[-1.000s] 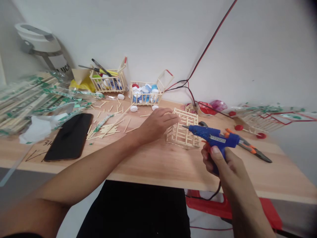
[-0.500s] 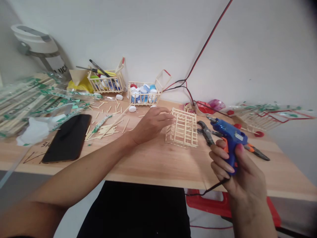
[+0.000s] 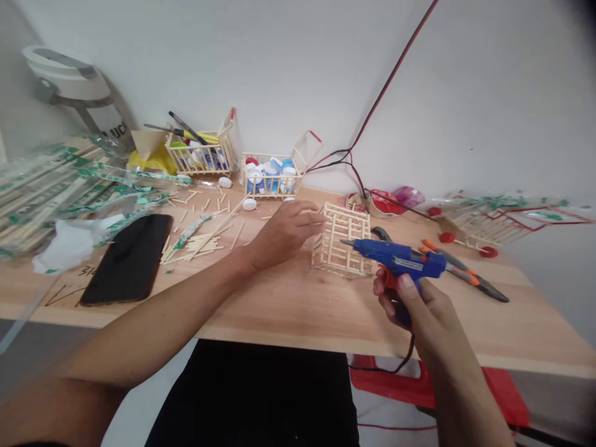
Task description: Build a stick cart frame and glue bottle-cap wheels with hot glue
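I find the right hand (image 3: 426, 313) gripping a blue plastic glue gun (image 3: 393, 256), fingers wrapped round its handle, apparently to hold the nozzle level over the pale wooden-stick frame (image 3: 342, 231). The frame sits right of centre on a pale, wood-grained bench (image 3: 288, 310). The left hand (image 3: 285, 233) meets the frame's left side, presumably steadying it; whether its fingers pinch, I cannot tell. A plain white wall (image 3: 279, 74) stands behind.

Bare hands (image 3: 285, 234), bare forearms (image 3: 186, 304), plain black lower garment (image 3: 254, 397), dark sleeve edge (image 3: 37, 444)
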{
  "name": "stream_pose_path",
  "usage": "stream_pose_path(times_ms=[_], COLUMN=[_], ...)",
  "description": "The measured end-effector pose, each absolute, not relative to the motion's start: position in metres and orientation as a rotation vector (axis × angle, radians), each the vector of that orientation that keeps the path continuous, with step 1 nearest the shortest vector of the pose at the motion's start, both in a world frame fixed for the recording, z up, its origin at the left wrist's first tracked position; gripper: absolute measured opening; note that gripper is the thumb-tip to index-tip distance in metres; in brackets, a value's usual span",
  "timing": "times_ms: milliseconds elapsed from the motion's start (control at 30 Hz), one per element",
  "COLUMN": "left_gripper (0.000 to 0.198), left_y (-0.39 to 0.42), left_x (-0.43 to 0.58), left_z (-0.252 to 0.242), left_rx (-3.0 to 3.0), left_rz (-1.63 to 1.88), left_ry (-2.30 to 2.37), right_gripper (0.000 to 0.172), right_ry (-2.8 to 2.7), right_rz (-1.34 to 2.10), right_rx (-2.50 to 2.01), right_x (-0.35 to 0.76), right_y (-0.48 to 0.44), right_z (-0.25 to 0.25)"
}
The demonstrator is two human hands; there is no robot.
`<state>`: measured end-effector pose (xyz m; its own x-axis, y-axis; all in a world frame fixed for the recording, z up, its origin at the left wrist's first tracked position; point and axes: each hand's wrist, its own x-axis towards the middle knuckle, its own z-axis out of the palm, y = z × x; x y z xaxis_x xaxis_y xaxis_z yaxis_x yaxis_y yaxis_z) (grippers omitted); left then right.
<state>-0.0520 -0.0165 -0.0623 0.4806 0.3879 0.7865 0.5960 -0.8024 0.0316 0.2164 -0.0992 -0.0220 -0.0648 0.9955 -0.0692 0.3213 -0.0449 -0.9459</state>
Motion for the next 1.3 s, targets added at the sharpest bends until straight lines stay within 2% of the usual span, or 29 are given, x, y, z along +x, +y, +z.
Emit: stream_pose_path(times_ms=[133, 300, 467, 867, 1300], left_gripper=[0.03, 0.032, 0.031, 0.029, 0.026], left_y=[-0.018, -0.018, -0.017, -0.019, -0.021], left_x=[-0.052, -0.052, -0.052, -0.05, -0.048], left_z=[-0.06, -0.06, -0.062, -0.059, -0.057], left_rx=[-2.511, -2.508, -2.506, -2.575, -2.582], left_rz=[-1.209, -1.235, -1.242, -1.165, -1.143], left_ry=[-0.897, -0.893, -0.85, -0.815, -0.804], right_gripper=[0.044, 0.041, 0.028, 0.04, 0.035], right_ry=[-1.555, -1.254, -0.971, -0.874, -0.818], right_rz=[1.07, 1.324, 1.244, 1.189, 1.366], right_rx=[-1.553, -1.186, -0.957, -0.956, -0.764], right_x=[0.216, 0.213, 0.229, 0.273, 0.269], right_y=[-0.105, -0.105, -0.087, -0.04, -0.036], right_z=[-0.019, 0.001, 0.015, -0.035, -0.047])
